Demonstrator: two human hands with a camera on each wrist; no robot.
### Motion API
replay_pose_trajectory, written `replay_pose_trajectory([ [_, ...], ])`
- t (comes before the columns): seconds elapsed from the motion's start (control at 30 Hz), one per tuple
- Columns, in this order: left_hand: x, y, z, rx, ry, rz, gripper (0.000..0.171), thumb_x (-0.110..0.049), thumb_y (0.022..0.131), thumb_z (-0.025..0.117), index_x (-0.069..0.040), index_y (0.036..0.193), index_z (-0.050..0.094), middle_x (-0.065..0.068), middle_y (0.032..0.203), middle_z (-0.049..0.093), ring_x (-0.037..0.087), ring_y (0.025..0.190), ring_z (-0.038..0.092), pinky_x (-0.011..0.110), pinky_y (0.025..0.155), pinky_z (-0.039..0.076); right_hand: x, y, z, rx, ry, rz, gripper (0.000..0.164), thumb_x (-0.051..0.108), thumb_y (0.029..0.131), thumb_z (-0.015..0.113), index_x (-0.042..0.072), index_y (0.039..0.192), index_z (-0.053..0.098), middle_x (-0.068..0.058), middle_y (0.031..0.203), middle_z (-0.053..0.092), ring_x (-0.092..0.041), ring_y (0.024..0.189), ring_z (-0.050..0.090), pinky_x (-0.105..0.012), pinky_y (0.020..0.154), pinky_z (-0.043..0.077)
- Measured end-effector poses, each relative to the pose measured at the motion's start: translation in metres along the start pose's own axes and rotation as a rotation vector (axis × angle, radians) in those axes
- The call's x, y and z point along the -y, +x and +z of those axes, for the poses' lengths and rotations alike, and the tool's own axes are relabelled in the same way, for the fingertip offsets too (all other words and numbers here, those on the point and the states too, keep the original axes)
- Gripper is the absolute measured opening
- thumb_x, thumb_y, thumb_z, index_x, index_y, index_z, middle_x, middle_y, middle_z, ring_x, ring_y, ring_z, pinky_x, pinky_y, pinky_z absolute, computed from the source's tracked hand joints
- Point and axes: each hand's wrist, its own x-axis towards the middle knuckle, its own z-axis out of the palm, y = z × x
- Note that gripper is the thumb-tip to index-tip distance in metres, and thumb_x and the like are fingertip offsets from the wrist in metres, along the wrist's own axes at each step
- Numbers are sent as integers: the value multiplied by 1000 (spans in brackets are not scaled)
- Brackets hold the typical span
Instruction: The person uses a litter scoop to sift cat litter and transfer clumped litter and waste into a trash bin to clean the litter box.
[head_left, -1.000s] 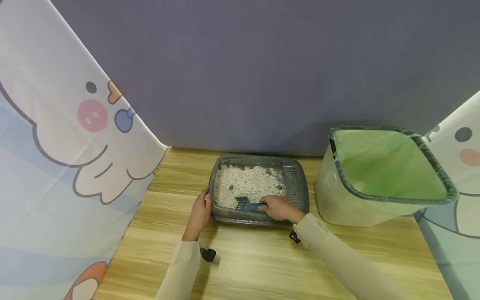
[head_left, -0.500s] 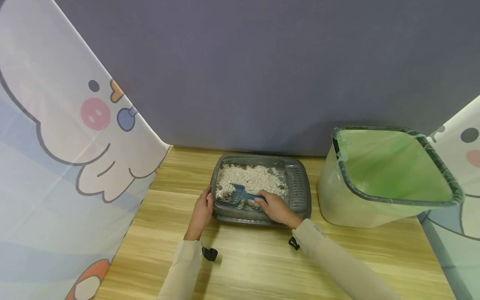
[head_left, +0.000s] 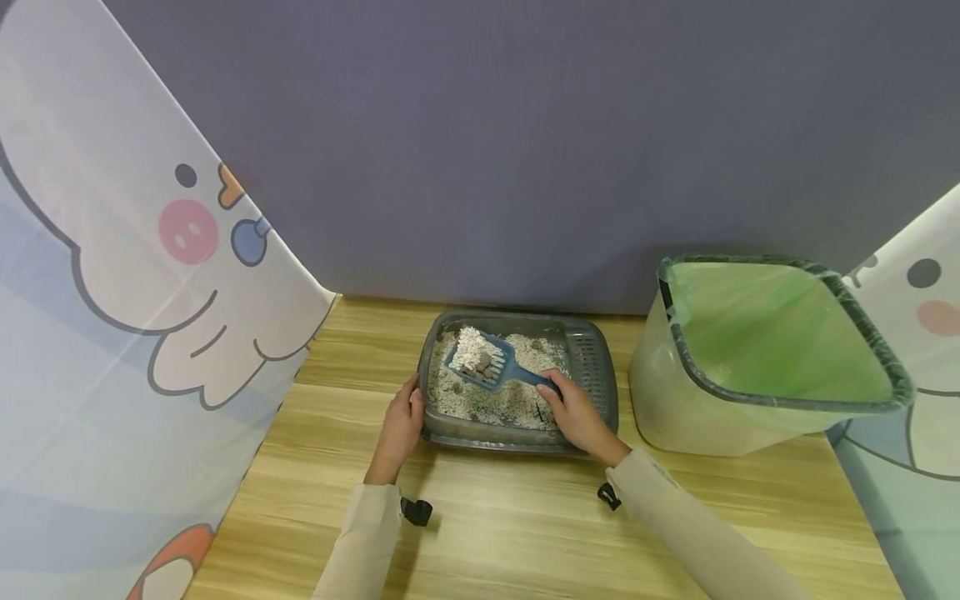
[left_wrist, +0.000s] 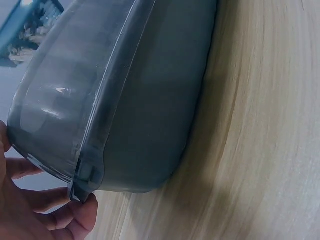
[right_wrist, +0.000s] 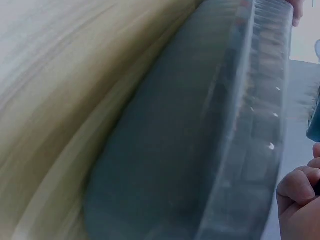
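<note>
A grey litter box (head_left: 487, 432) stands on the wooden table, filled with pale litter (head_left: 517, 406) and brown clumps. My left hand (head_left: 397, 429) grips its left side; in the left wrist view fingers and thumb (left_wrist: 47, 207) close round the rim at a corner. My right hand (head_left: 581, 419) holds a blue litter scoop (head_left: 512, 370) by the handle, its slotted head above the litter. Heaped on the scoop are pale litter and several brown clumps (head_left: 482, 363). In the right wrist view the curled right hand (right_wrist: 300, 192) shows at the edge, most of the scoop out of frame.
A tall bin (head_left: 697, 408) with a green liner (head_left: 780, 333) stands right of the litter box. Behind the box rises a dark grey wall panel (head_left: 487, 167). Cartoon-printed cloth (head_left: 105, 275) hangs at the left, with more at the right. Wooden tabletop (head_left: 510, 525) extends in front.
The scoop has pushed left through the litter, gathered clumps, then risen with its load. My right hand has shifted right and up slightly. The left hand stays on the litter box.
</note>
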Motion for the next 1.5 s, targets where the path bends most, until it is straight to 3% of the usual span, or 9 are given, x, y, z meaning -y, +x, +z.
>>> replay_pose_trajectory([
  [0.2,1,-1,0,-5,-9,12,46,-21,105,33,6,142,36,30,135,43,45,121,42,56,96,36,8,-2,-12,-64,-35,-34,28,28,102,41,11,116,59,-7,70,47,-12,48,34,-29,46,35],
  [0.3,2,-1,0,2,-7,10,46,-22,105,31,5,142,35,30,137,41,45,122,41,56,97,35,12,-3,-19,-113,-68,-86,28,24,102,43,8,115,61,-3,71,48,-11,50,36,-28,48,35],
  [0.5,3,-2,0,15,-18,9,48,-24,105,31,5,143,34,30,138,40,45,123,41,56,97,35,19,-5,-31,-234,-103,-177,24,15,98,53,4,116,65,6,73,48,-8,50,36,-27,50,36],
  [0.93,6,-3,1,7,-27,-8,48,-27,105,31,3,143,35,30,136,42,45,120,43,55,95,38,26,-9,-40,-463,-106,-271,29,6,87,67,5,117,66,0,83,51,-8,55,39,-19,47,34],
  [1.5,6,-2,2,-4,-27,-2,47,-25,105,32,5,142,37,30,135,43,45,121,43,56,95,37,23,-8,-38,-521,-66,-319,31,-9,84,65,-1,114,66,-6,79,55,-6,52,37,-20,45,31],
])
